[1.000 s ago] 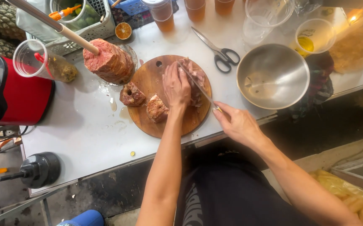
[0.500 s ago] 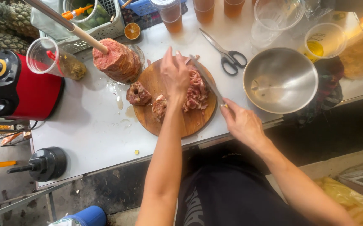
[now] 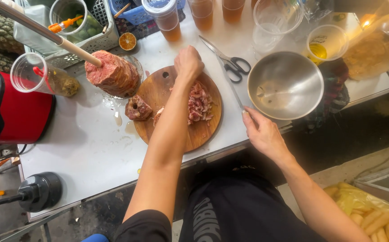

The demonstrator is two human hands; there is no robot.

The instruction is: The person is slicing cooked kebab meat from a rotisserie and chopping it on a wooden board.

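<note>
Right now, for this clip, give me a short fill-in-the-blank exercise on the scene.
1. The sliced meat lies on a round ____ board.
2. The right hand holds a ____ beside the metal bowl.
3. The left hand rests at the board's ____ edge.

Missing: wooden; knife; far

Left hand [image 3: 188, 62]: we find it closed into a fist at the far rim of the round wooden board [image 3: 156, 92]; earlier it lies spread flat over the meat near the board's middle.

Sliced meat [image 3: 199, 104]: now uncovered, a loose heap on the right half of the board, where the palm hid it before.

Right hand [image 3: 262, 133] and knife [image 3: 236, 96]: we log them off the board, the blade lying between the board and the steel bowl [image 3: 285, 85]; earlier the blade reaches in over the meat.
</note>
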